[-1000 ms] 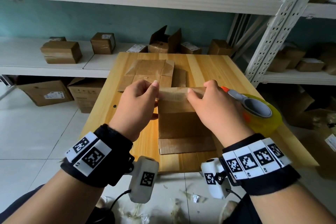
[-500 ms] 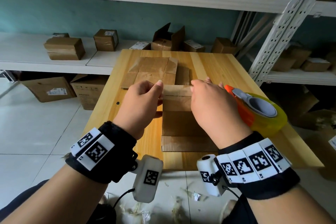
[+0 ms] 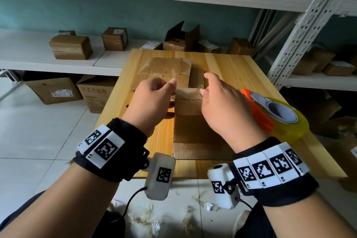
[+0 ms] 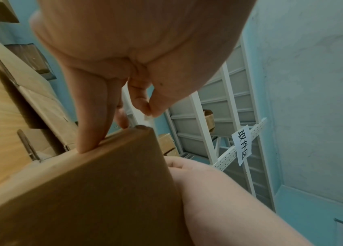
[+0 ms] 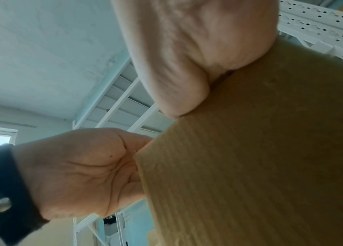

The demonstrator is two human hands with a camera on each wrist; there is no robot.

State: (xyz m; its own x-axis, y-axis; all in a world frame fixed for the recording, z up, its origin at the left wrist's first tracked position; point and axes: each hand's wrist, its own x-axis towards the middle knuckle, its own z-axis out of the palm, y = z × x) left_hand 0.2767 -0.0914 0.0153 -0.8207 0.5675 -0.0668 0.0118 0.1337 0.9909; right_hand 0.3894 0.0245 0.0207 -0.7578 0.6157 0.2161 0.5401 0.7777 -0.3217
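- Left hand (image 3: pixel 152 102) and right hand (image 3: pixel 224 110), head view: each pinches one end of the raised far flap of the cardboard box (image 3: pixel 190 127). The near part of the box lies flat at the middle of the surface (image 3: pixel 241 71). Judged purpose: folding the flap up. The tape dispenser (image 3: pixel 274 114) stands just to the right, handy for sealing. Labels on the shelf boxes (image 3: pixel 70 47) are unreadable.
- Left wrist view: one fingertip (image 4: pixel 82 146) bears on the box's edge to steady it. A paper sign (image 4: pixel 242 146) on the rack reads "取件区".
- Right wrist view: the thumb (image 5: pixel 176 91) braces the box's edge. No print shows on the box.
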